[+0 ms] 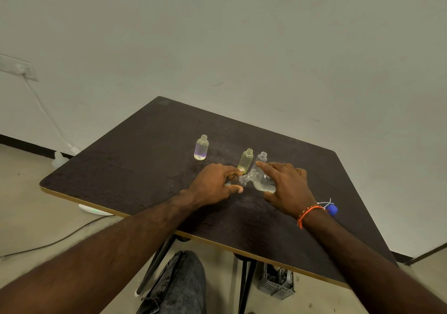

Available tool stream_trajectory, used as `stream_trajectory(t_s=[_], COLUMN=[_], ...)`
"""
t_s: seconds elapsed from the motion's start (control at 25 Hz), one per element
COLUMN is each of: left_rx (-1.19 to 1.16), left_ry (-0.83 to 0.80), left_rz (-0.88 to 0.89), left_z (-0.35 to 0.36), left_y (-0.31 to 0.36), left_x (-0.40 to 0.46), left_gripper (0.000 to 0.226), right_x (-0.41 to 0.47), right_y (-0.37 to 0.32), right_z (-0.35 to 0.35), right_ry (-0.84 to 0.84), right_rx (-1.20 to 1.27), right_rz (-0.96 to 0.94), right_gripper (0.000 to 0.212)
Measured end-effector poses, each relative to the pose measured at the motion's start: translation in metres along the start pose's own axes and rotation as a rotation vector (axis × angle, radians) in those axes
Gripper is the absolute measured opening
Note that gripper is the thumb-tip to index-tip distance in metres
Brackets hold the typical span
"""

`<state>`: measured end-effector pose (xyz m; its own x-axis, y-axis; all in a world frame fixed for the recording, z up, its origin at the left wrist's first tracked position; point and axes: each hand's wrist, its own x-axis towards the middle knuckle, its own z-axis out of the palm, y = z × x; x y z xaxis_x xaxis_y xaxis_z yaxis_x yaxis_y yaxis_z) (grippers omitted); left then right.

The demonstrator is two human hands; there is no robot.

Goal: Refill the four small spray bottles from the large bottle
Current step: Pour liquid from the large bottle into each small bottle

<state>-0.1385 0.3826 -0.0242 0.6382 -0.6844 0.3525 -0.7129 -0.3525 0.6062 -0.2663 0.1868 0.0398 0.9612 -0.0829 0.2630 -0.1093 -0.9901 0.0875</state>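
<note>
Right hand (pixel 287 187) tipping large bottle (pixel 262 181), left hand (pixel 215 185) gripping small bottle (pixel 242 180); probably light, slippery; best gripped mid-body.

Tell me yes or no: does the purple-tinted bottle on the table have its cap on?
No, the purple-tinted bottle stands apart from the hands with its threaded neck bare and open at the top.

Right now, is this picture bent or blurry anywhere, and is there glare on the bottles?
Head view: the wide lens bends the table edges and stretches the forearms at the bottom corners; the light is dim and greenish, with soft shadows; the clear large bottle in the right hand blurs into the small bottle held by the left hand; no strong glare shows, only faint glints on the purple-tinted bottle.
</note>
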Motion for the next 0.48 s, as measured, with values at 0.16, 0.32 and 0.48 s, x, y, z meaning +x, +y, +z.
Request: stream_trajectory(t_s=[0.16,0.32,0.48], left_rx=[-0.002,-0.008,-0.007], left_ry=[-0.001,0.005,0.005], left_rz=[0.001,0.006,0.011], left_z=[-0.0006,-0.0008,-0.0004], left_y=[-0.0009,-0.0014,-0.0008], left_x=[0.0000,-0.0008,-0.0013], left_gripper=[0.056,0.057,0.057], right_x=[0.0014,0.0017,0.0012], right_y=[-0.0004,0.0000,-0.0007], right_z=[-0.0006,-0.0007,-0.0020], right_ry=[-0.011,-0.015,-0.026], right_rx=[-0.002,0.005,0.002], right_rz=[0.000,-0.001,0.002], right_gripper=[0.083,0.084,0.084])
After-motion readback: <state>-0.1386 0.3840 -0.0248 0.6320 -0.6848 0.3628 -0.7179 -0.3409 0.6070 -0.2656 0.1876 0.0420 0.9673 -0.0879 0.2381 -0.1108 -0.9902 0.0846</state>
